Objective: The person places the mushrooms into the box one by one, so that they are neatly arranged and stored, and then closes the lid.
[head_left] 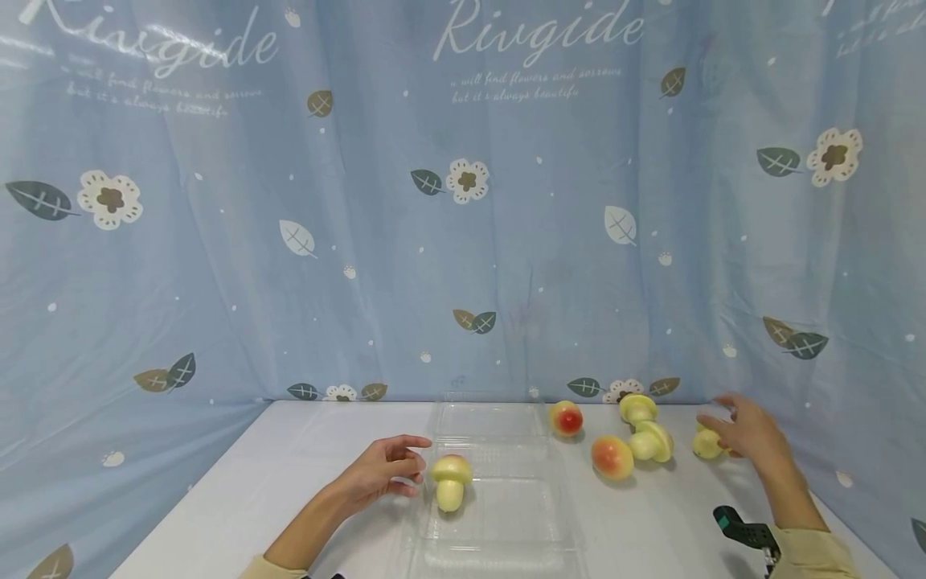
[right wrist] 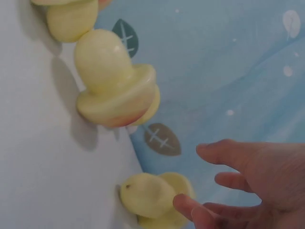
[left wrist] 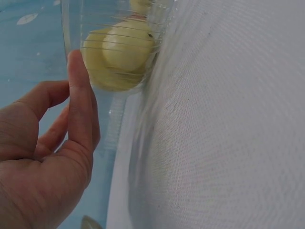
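Note:
A clear plastic clamshell box (head_left: 517,515) lies opened out on the white table, and one toy mushroom (head_left: 450,482) with a pale yellow stem and cap sits in its near half. My left hand (head_left: 383,473) is at the box's left side, its fingers loosely extended beside the ribbed wall; the left wrist view shows the mushroom through that wall. Over at the right, my right hand (head_left: 755,434) reaches above another yellow toy mushroom (head_left: 706,442). Its fingers are spread, with the fingertips (right wrist: 183,202) overlapping this mushroom's stem end in the right wrist view.
Between the box and my right hand lie two more yellow mushrooms (head_left: 651,442) close together, plus two with orange-red caps (head_left: 612,458) showing. A blue patterned curtain (head_left: 535,241) hangs along the table's back edge. A black device (head_left: 745,531) juts from the right wrist.

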Available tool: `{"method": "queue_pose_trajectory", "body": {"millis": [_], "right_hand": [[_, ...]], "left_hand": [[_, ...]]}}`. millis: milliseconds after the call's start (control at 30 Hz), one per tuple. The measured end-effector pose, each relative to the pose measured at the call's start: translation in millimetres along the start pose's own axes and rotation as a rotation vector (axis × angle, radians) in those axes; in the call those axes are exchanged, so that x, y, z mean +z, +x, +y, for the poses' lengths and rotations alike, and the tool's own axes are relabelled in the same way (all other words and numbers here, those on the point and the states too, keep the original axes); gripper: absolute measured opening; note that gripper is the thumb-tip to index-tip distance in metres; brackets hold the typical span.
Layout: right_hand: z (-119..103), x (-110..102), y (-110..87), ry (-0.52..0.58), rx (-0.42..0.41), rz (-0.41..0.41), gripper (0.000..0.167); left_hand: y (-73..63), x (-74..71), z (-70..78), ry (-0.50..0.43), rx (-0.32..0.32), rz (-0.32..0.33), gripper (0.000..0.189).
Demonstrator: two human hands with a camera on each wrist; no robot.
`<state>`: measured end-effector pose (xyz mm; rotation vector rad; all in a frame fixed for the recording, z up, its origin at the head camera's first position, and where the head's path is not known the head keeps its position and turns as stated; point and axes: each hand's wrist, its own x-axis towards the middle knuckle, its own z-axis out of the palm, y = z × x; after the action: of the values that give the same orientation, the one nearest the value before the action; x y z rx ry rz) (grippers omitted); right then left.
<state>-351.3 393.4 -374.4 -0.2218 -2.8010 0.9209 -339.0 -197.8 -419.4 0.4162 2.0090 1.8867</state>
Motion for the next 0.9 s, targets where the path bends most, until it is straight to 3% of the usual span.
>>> {"method": "queue_pose_trajectory", "body": {"millis": [900], "right_hand": [[22, 24, 3.3, -0.035, 0.024, 0.019, 0.07]], "left_hand": [[1.0, 0.2, 1.0, 0.006, -0.002, -0.007, 0.055]]}}
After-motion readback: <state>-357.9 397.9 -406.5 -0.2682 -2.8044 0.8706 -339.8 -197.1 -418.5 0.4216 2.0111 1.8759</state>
